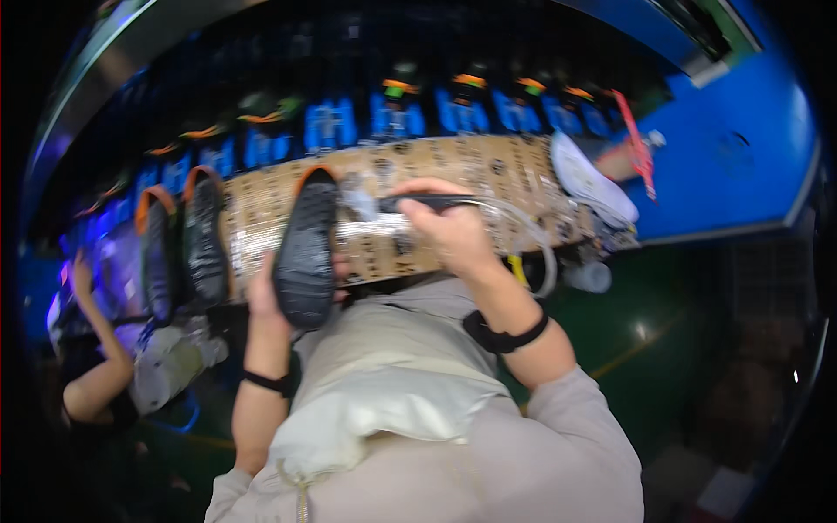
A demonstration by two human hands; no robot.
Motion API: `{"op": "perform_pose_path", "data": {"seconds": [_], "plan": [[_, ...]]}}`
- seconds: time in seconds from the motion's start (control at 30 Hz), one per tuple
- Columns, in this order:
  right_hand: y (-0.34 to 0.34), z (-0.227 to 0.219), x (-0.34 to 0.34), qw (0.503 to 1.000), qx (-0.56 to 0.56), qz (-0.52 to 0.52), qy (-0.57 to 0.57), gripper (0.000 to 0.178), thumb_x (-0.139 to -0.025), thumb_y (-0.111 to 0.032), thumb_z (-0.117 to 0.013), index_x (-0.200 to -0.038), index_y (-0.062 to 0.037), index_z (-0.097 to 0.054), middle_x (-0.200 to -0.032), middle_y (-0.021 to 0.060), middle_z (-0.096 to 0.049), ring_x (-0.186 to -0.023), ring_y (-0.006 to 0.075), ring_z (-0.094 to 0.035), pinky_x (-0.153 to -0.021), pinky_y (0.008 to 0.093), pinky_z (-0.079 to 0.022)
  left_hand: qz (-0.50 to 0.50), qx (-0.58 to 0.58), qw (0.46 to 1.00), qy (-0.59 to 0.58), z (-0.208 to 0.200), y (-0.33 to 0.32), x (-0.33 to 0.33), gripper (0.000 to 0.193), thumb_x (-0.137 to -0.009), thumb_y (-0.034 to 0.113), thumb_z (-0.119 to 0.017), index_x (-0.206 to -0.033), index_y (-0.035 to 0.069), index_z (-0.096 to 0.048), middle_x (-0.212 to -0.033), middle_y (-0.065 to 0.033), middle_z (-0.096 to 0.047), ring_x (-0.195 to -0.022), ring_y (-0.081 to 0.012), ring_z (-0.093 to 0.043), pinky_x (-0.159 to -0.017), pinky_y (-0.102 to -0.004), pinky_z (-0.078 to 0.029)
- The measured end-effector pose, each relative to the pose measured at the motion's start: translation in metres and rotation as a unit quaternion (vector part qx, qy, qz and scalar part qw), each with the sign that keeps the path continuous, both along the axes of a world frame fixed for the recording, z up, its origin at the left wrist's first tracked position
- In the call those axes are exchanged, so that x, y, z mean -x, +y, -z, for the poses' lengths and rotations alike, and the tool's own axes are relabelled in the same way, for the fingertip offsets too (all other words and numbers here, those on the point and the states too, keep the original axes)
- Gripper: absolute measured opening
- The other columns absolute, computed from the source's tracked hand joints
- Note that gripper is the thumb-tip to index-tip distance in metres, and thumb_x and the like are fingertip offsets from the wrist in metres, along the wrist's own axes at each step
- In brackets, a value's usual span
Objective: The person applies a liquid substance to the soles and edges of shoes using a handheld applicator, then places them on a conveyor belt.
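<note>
A black shoe sole point(307, 248) with an orange edge at its far end is tilted up in my left hand point(264, 298), whose fingers wrap round its near part. My right hand point(452, 228) grips the black handle of a brush point(434, 201) with a pale, blurred tip. That tip is just right of the sole's far half; whether they touch I cannot tell. From the handle's right end a clear tube point(534, 228) curves down. Two more black soles with orange edges, a nearer one point(206, 240) and a farther one point(158, 257), lie to the left.
Beneath the work runs a brown, printed, shiny-covered surface point(488, 174). A white shoe part point(593, 181) lies at its right end, beside a red strip point(638, 148). Blue holders point(397, 115) line the back. At left is another person's arm point(105, 375) near a whitish container point(166, 370).
</note>
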State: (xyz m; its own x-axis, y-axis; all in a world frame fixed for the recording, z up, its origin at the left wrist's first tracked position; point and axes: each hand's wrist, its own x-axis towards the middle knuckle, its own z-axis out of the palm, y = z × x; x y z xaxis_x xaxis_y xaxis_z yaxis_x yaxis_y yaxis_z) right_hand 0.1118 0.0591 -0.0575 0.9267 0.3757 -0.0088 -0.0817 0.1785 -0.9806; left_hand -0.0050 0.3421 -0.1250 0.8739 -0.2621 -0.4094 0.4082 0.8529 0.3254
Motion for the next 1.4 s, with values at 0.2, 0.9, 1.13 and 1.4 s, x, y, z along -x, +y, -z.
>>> {"op": "perform_pose_path", "data": {"seconds": [0.2,0.9,1.13,1.4], "plan": [[0.034,-0.009,-0.008,0.996,0.058,0.041,-0.051,0.018,-0.097,-0.008,-0.075,-0.113,0.0006,-0.078,-0.094,0.0026,-0.075,-0.085,0.0077,-0.065,-0.077,0.025,-0.053,-0.027,0.122,0.991,-0.042,0.009,-0.026,-0.021,0.074,-0.103,0.041,-0.037,-0.157,-0.009,-0.046,-0.155,-0.0372,-0.053,-0.144,-0.0529,-0.054,-0.124,-0.0625,-0.042],[0.012,-0.055,0.012,0.922,0.243,-0.193,-0.231,0.024,-0.09,-0.02,-0.08,-0.108,-0.0045,-0.082,-0.106,0.0171,-0.081,-0.095,0.0319,-0.078,-0.088,0.0408,-0.06,-0.012,0.077,0.983,-0.166,0.003,-0.062,-0.044,0.078,-0.112,0.063,-0.025,-0.15,0.002,-0.058,-0.139,-0.0213,-0.07,-0.127,-0.0353,-0.07,-0.114,-0.0533,-0.055],[0.051,-0.032,-0.01,0.942,0.106,0.173,-0.269,0.023,-0.093,-0.006,-0.078,-0.115,0.0019,-0.079,-0.098,0.0172,-0.078,-0.085,0.0272,-0.076,-0.075,0.0359,-0.059,-0.09,-0.091,0.989,-0.072,0.009,-0.067,-0.033,0.075,-0.113,0.062,-0.028,-0.16,0.007,-0.049,-0.153,-0.0156,-0.062,-0.137,-0.0324,-0.064,-0.117,-0.0497,-0.052],[0.053,-0.016,-0.02,0.975,-0.062,-0.022,-0.214,0.023,-0.092,-0.012,-0.08,-0.114,-0.0038,-0.081,-0.104,0.0138,-0.079,-0.097,0.0264,-0.074,-0.09,0.0364,-0.057,-0.047,0.003,0.977,-0.206,-0.006,-0.062,-0.038,0.069,-0.114,0.058,-0.03,-0.161,0.012,-0.051,-0.155,-0.0122,-0.062,-0.138,-0.0319,-0.063,-0.117,-0.0498,-0.052]]}}
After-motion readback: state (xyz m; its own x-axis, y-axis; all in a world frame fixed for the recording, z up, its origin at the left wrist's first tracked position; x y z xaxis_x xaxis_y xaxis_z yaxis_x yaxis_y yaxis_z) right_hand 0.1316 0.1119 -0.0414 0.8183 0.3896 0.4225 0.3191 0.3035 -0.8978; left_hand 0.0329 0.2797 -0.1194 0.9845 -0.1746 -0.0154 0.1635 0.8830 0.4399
